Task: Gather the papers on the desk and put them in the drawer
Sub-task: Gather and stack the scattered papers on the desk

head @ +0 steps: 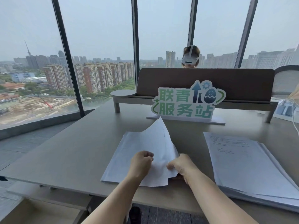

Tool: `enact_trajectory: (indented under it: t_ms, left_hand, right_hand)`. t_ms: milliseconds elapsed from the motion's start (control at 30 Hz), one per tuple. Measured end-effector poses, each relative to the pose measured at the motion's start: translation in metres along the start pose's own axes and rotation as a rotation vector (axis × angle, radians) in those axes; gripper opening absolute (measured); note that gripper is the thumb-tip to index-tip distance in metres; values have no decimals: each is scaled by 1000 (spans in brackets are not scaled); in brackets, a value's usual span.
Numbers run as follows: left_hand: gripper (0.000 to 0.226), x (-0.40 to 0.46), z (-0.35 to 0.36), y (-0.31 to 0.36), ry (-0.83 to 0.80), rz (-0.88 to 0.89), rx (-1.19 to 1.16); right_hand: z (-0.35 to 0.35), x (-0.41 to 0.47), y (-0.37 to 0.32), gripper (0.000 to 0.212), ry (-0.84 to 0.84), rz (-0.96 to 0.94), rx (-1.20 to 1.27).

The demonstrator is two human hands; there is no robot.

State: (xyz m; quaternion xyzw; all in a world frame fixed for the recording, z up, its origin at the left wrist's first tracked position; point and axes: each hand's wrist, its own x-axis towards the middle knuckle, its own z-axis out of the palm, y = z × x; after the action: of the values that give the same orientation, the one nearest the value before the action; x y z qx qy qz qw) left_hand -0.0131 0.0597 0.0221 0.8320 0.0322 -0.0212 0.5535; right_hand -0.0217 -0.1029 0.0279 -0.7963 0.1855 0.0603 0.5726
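Note:
A sheaf of white papers [142, 147] lies on the grey desk [72, 152] in front of me, its top sheets lifted and curled up into a peak. My left hand [141, 164] grips the near edge of these sheets from the left. My right hand [182, 165] pinches the same edge from the right. A second, thicker stack of printed papers [246, 165] lies flat on the desk to the right, untouched. An open drawer [40, 210] shows under the desk at the lower left.
A green and white standing sign [187, 102] is behind the papers. A brown desk divider [205, 84] with a small round shelf [123, 93] runs across the back; a person with a headset sits beyond it. A white cable [293, 117] hangs at the right edge.

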Motion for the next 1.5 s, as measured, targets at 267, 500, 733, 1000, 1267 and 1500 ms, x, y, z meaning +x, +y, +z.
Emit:
enact_trajectory:
  t_ms: [267, 500, 733, 1000, 1267, 1500]
  left_hand:
    - [82, 23, -70, -22, 381, -43, 131]
    - [60, 18, -96, -35, 36, -107, -562]
    - [24, 14, -80, -23, 159, 88, -732]
    - [13, 8, -66, -6, 246, 256, -742]
    - [46, 4, -48, -13, 69, 205, -670]
    - [10, -3, -29, -3, 52, 211, -536]
  right_hand:
    - [-9, -6, 10, 26, 14, -153, 269]
    - [-10, -9, 6, 20, -16, -326, 454]
    - [-8, -17, -2, 38, -154, -466, 355]
    - [-37, -11, -12, 48, 152, -610, 233]
    - [-27, -17, -10, 34, 127, -535, 379]
    - [-28, -18, -10, 57, 235, -506, 219]
